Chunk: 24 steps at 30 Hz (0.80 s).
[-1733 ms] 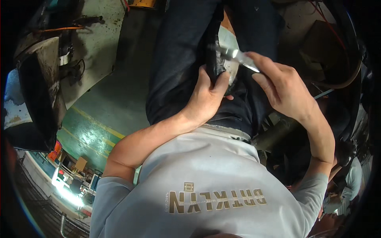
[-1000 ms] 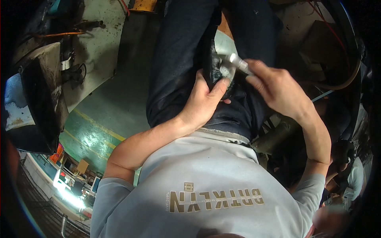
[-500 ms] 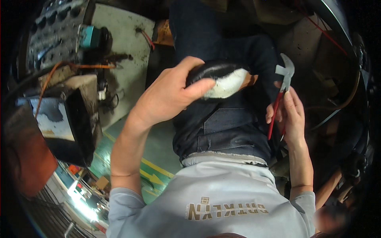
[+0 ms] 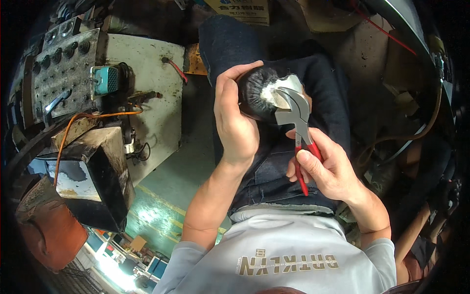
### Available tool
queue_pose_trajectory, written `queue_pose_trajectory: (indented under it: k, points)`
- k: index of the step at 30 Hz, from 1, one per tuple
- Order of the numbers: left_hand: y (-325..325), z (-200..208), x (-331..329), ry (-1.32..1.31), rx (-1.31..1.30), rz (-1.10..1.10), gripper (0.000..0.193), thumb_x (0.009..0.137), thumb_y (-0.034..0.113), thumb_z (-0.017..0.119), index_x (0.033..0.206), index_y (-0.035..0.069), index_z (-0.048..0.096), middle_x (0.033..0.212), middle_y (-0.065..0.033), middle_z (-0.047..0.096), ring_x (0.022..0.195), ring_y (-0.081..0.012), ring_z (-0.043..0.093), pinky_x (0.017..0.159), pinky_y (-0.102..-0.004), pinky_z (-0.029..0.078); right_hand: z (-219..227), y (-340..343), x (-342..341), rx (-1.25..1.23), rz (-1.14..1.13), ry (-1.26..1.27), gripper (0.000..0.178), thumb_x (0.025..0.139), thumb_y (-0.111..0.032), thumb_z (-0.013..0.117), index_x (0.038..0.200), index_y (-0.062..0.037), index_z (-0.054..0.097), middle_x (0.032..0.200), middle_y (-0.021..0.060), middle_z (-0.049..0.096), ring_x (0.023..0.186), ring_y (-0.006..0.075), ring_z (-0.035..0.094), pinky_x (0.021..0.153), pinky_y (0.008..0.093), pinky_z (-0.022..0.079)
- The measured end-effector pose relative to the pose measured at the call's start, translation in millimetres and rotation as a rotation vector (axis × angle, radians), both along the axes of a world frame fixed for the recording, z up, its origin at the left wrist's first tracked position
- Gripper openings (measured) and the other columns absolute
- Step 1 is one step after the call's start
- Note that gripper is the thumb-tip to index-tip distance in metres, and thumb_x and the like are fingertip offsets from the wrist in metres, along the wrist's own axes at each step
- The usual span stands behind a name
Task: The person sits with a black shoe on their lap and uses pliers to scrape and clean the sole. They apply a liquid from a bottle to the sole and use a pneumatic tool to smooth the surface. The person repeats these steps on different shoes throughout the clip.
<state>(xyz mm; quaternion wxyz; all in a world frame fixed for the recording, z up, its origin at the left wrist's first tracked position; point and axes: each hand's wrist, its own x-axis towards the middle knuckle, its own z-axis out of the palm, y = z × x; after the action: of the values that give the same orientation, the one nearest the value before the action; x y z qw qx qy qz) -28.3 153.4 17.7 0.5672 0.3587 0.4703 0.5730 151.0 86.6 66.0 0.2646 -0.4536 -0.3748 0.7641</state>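
Note:
My left hand (image 4: pixel 236 120) is wrapped round a black leather shoe upper on a last (image 4: pixel 257 95), held over my lap. Its leather is gathered in pleats at the rounded end nearest that hand, around a white underside. In my right hand (image 4: pixel 325 166) are lasting pincers (image 4: pixel 299 115) with red handles, the fingers and thumb closed on the grips. The curved grey jaws lie over the white underside, at the edge of the gathered leather. Whether they pinch the leather, I cannot tell.
On the left stands a machine with a knobbed panel (image 4: pixel 66 61), a teal box (image 4: pixel 106 81) and an orange cable (image 4: pixel 98 115). A black-sided box (image 4: pixel 105 181) is below it. Cardboard boxes (image 4: pixel 240 11) lie at the far side. Another person's arm (image 4: pixel 411 235) shows at lower right.
The pincers have come left, from apart at the right to over the shoe's underside. My left hand has turned the shoe, so its pleated end now shows. My view has shifted slightly.

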Motion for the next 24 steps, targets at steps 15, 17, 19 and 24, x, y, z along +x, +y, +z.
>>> queue_pose_trajectory:
  k: [15, 17, 19, 24]
  points:
    - [-26, -13, -3, -0.076, 0.107, 0.116, 0.029, 0.098, 0.019, 0.048, 0.115, -0.004, 0.053, 0.119, -0.0229, 0.063, 0.104, -0.0218, 0.063, 0.093, -0.0334, 0.052, 4, 6, -3, -0.046, 0.126, 0.052, 0.037, 0.104, -0.027, 0.050, 0.128, 0.0005, 0.048, 0.084, 0.0088, 0.068, 0.070, 0.0112, 0.065, 0.067, 0.0264, 0.053]
    - [-27, -17, -6, -0.103, 0.106, 0.108, 0.032, 0.097, 0.020, 0.049, 0.116, -0.005, 0.052, 0.120, -0.0242, 0.062, 0.105, -0.0232, 0.064, 0.094, -0.0350, 0.052, 3, 5, -3, -0.045, 0.147, 0.037, 0.036, 0.104, -0.026, 0.050, 0.127, 0.0006, 0.048, 0.084, 0.0091, 0.069, 0.070, 0.0119, 0.065, 0.067, 0.0269, 0.054]
    - [-28, -20, -8, -0.026, 0.106, 0.084, 0.038, 0.099, 0.030, 0.045, 0.117, -0.004, 0.050, 0.121, -0.0279, 0.060, 0.107, -0.0286, 0.064, 0.094, -0.0399, 0.053, 3, 5, -1, -0.052, 0.158, 0.030, 0.035, 0.104, -0.025, 0.050, 0.127, 0.0009, 0.049, 0.085, 0.0094, 0.069, 0.070, 0.0127, 0.066, 0.067, 0.0274, 0.054]
    - [-31, -23, -10, 0.028, 0.137, 0.056, 0.042, 0.099, 0.034, 0.043, 0.119, -0.003, 0.049, 0.123, -0.0297, 0.059, 0.111, -0.0335, 0.063, 0.096, -0.0440, 0.053, 7, 9, 3, -0.077, 0.223, -0.009, 0.042, 0.103, -0.024, 0.051, 0.135, 0.0026, 0.046, 0.067, 0.0063, 0.063, 0.079, 0.0162, 0.069, 0.076, 0.0297, 0.055]
